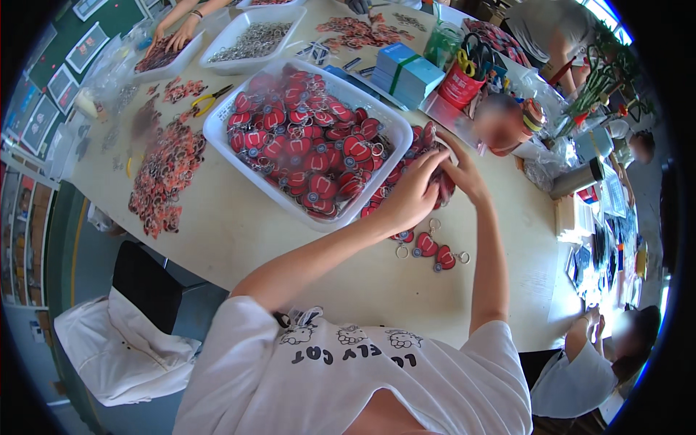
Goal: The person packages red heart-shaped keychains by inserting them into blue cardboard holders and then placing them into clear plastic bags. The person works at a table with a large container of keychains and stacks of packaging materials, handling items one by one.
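Red keychains (319, 159), rounded and puffy with a smooth surface, fill a white plastic tub (250, 177); small round grey-blue discs and bright wire split rings show among them. More lie on the table (348, 283) against the tub's right side, and a few loose pieces (426, 245) rest flat nearer the person, rings splayed outward. The tabletop is pale and smooth.

Hands: both bare, meeting beside the tub's right wall over that spilled part of the pile. The left hand (413, 196) has its fingers partly bent, their tips up beside the right hand's. The right hand (464, 172) arches in from the other side, fingers crooked inward. Red pieces show between the two palms, cupped rather than pinched; from here one cannot tell how firmly either set of fingers closes on them, for the fingertips overlap.

Surroundings: left of the tub, a flat, grainy heap of orange-red charms (167, 181), and near it pliers (210, 100) with yellow handles. Beyond, a shallow white tray (210, 56) of tangled metal rings; to its right, a squared blue stack of cards (409, 72) bound with a green band.
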Motion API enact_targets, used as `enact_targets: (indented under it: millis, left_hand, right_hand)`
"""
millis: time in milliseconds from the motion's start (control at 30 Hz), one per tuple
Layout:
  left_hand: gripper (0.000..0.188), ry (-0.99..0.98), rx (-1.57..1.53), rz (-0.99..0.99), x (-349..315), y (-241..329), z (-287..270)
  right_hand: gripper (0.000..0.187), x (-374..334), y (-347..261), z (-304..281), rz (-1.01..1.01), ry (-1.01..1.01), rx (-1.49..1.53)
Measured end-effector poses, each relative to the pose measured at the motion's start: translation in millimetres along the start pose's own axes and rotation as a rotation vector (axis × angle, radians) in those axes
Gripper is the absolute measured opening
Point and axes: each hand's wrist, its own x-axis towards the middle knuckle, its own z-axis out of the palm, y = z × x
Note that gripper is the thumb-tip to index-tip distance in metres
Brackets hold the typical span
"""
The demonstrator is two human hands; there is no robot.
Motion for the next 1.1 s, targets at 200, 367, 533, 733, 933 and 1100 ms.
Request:
enact_targets:
  millis: [200, 367, 533, 733, 933, 1100]
  left_hand:
    - [0.094, -0.238, 1.099, -0.343, -59.7, 74.9, -140.7]
    - [0.123, -0.541, 1.125, -0.695, -34.9, 67.2, -166.4]
    - [0.135, -0.587, 1.154, -0.676, -28.3, 32.4, -158.0]
    - [0.121, -0.107, 0.829, -0.62, -40.9, 18.3, -155.5]
    - [0.114, 0.081, 0.66, -0.545, -40.7, -5.3, -162.0]
    - [0.131, -0.325, 0.867, -0.611, -41.4, 9.7, -151.2]
  right_hand:
    - [0.053, 42.2, -123.6, -3.3, -0.109, -0.324, 0.063]
    - [0.087, 92.0, -124.7, 38.5, -0.122, -0.791, -0.513]
    - [0.115, 115.3, -141.5, 67.6, 0.049, -0.982, -0.697]
    - [0.118, 85.6, -134.2, 79.6, 0.072, -0.782, -0.624]
    - [0.12, 103.5, -144.2, 78.3, 0.162, -0.863, -0.618]
    - [0.126, 101.9, -148.9, 89.0, 0.132, -0.911, -0.77]
